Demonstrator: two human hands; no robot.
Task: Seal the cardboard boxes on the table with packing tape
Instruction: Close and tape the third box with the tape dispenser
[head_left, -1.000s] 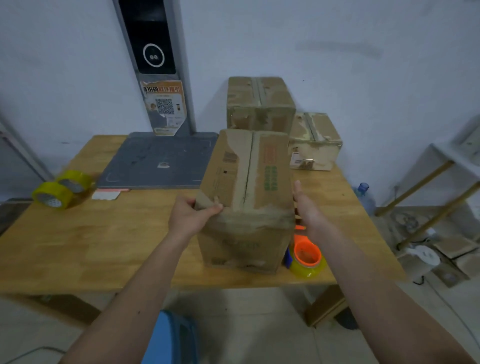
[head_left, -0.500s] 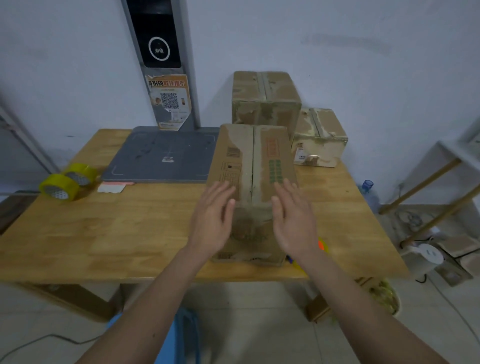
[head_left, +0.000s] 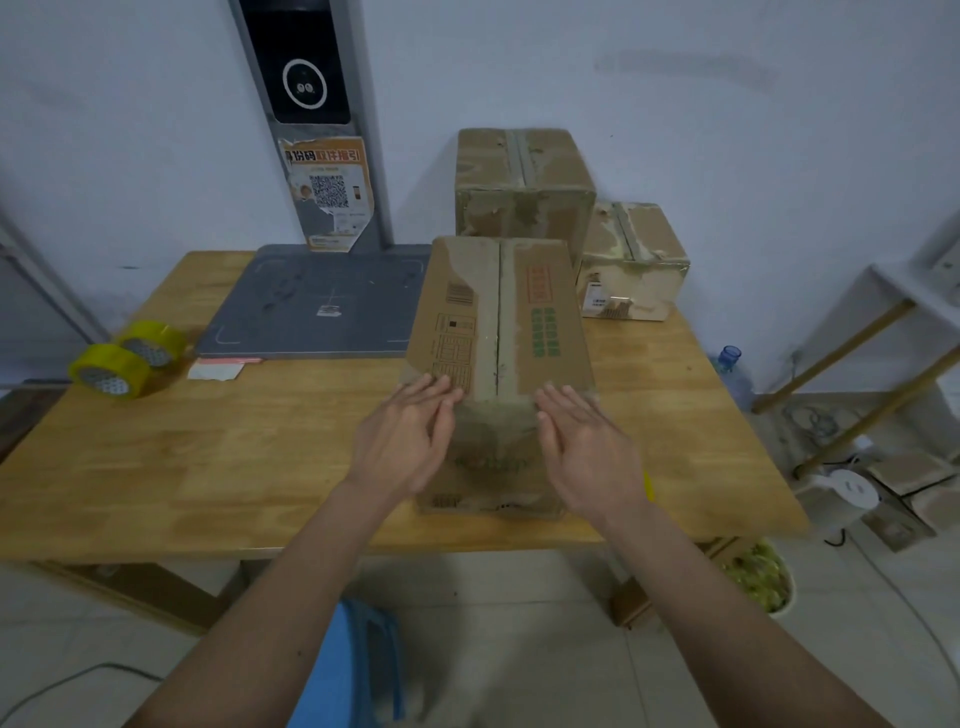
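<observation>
the left hand (head_left: 402, 444) and right hand (head_left: 589, 449) are shown with fingers straight and together, nothing being gripped; both are laid flat against the near upper edge of the front cardboard box (head_left: 498, 332), one on each side of its taped centre seam. this box is placed near the front edge of the wooden table (head_left: 208, 467). a taller taped box (head_left: 522, 182) is seen directly behind it by the wall, and a smaller taped box (head_left: 631, 260) beside that, to the right. two yellow tape rolls (head_left: 127, 358) are found touching each other at the table's left edge, well apart from the boxes, with a grey scale platform (head_left: 317, 304) between.
</observation>
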